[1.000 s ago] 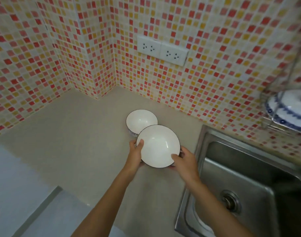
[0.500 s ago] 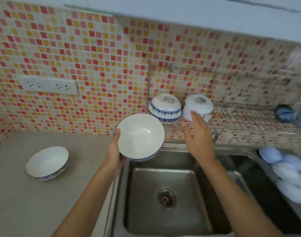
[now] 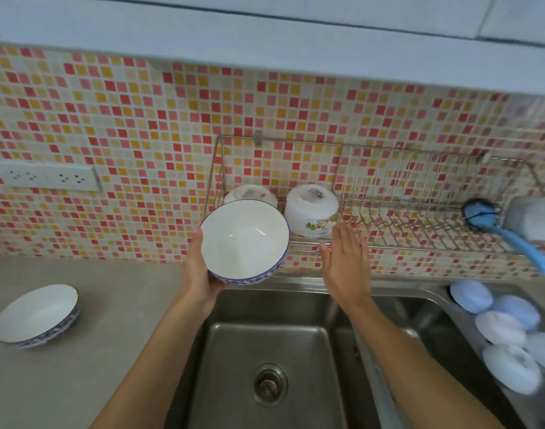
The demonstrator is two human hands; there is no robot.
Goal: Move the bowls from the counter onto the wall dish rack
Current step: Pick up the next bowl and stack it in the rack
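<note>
**Bowl held up before the wall rack**

The stainless steel sink (image 3: 274,342) sits below the wire wall dish rack (image 3: 404,224), which carries two upturned white bowls (image 3: 311,210). The left hand (image 3: 200,274) grips a white bowl with a blue patterned outside (image 3: 244,241) above the sink. A matching bowl (image 3: 36,315) rests on the beige counter (image 3: 116,320). The right hand (image 3: 347,263) is empty, its fingers spread flat.

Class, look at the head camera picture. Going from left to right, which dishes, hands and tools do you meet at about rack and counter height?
Bowl on the counter → left hand → held bowl → upturned bowl on the rack → right hand → blue brush.
</note>
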